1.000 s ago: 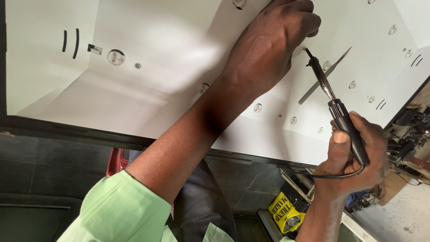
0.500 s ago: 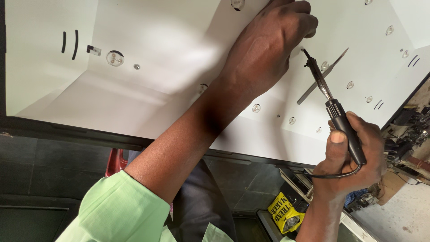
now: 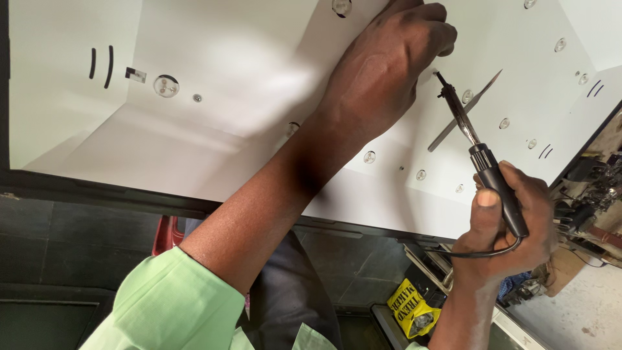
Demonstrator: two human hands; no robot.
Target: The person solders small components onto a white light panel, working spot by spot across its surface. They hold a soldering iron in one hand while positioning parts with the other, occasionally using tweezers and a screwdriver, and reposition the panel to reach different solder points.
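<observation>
A large white panel (image 3: pixel 227 110) with small round lens-like studs lies under both hands. My left hand (image 3: pixel 389 71) rests on the panel with its fingers curled at a spot near the top; whatever it pinches is hidden. My right hand (image 3: pixel 508 220) grips the black handle of a soldering iron (image 3: pixel 479 155), whose metal tip points up-left and sits right beside the left fingertips. A black cord loops from the handle under my right palm. A thin grey strip (image 3: pixel 463 110) lies on the panel behind the iron's shaft.
The panel has a dark frame edge (image 3: pixel 129 191) along its near side. A yellow-and-black tool (image 3: pixel 411 314) lies below, near a cluttered workbench (image 3: pixel 596 194) at the right. A green sleeve (image 3: pixel 168 304) covers my left upper arm.
The soldering iron's tip has shifted slightly left, closer to my left fingertips. My left hand stays in place on the panel.
</observation>
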